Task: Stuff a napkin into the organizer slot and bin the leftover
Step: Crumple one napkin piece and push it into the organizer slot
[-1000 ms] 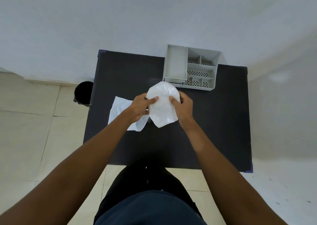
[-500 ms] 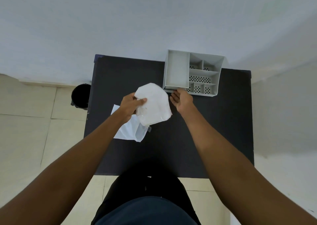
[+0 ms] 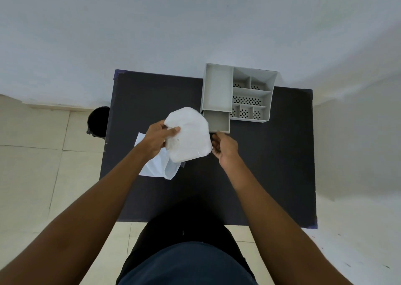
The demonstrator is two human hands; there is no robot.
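The white napkin [image 3: 188, 135] is up off the black table [image 3: 271, 154], pinched in the left hand [image 3: 157, 140]. The right hand [image 3: 224, 148] grips the drawer [image 3: 217, 122] pulled from the grey organizer [image 3: 238, 93]; both look empty. One wrapper [image 3: 156, 165] lies underneath, one bin [image 3: 98, 122] far left.

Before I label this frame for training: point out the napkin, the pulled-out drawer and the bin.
napkin [image 3: 188, 136], head view, middle of the sheet.
drawer [image 3: 218, 119], head view, its bare floor.
bin [image 3: 98, 122], head view, dark inside beside the table.

Soft white paper napkin [image 3: 188, 135], matt grey plastic organizer [image 3: 218, 89], matt black table [image 3: 271, 165]
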